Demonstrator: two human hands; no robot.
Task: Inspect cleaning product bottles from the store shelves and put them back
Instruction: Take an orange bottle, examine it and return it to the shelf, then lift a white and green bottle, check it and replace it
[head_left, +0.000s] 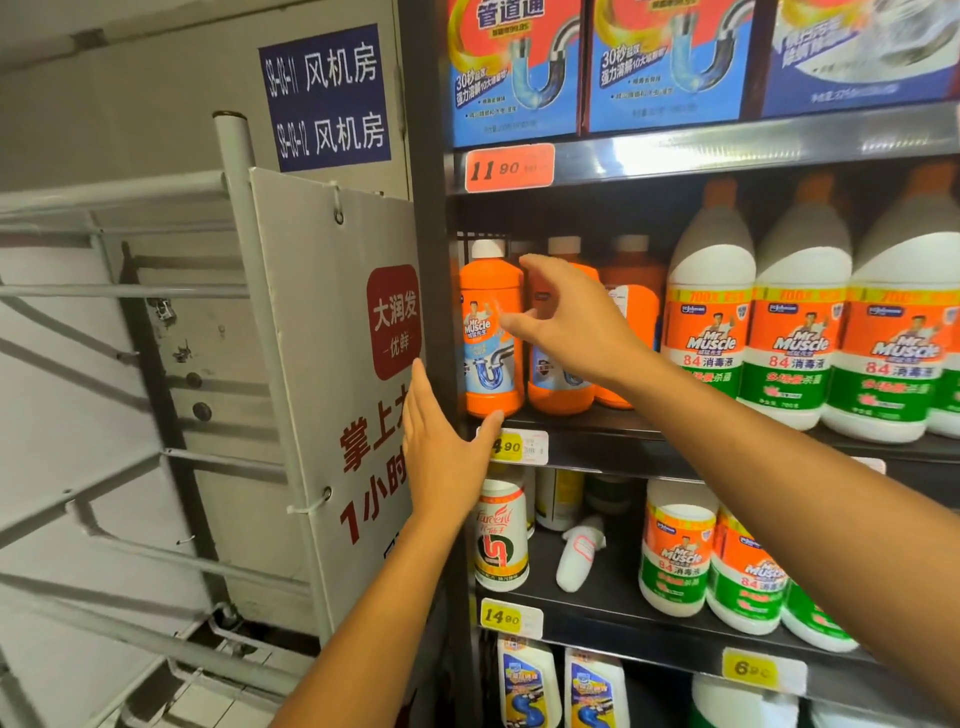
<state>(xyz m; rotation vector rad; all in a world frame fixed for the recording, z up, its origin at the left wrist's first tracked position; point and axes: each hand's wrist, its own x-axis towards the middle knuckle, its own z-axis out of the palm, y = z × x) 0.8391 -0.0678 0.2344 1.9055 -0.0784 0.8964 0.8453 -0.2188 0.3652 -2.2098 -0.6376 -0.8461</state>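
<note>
An orange Mr Muscle drain-cleaner bottle (491, 332) with a white cap stands upright at the left end of the middle shelf (623, 447). Two more orange bottles (558, 384) stand to its right, partly hidden. My right hand (569, 317) hovers spread in front of these bottles, thumb near the first bottle's label, holding nothing. My left hand (441, 447) is raised with straight fingers just below and left of that bottle, its thumb at the shelf edge by the bottle's base. Neither hand grips a bottle.
White Mr Muscle 84 disinfectant bottles (709, 322) fill the shelf to the right. Blue drain-cleaner boxes (514, 67) sit on the shelf above. A white canister (501, 535) and more 84 bottles (675, 551) stand below. A white sign board (337, 364) and metal rack stand left of the shelving.
</note>
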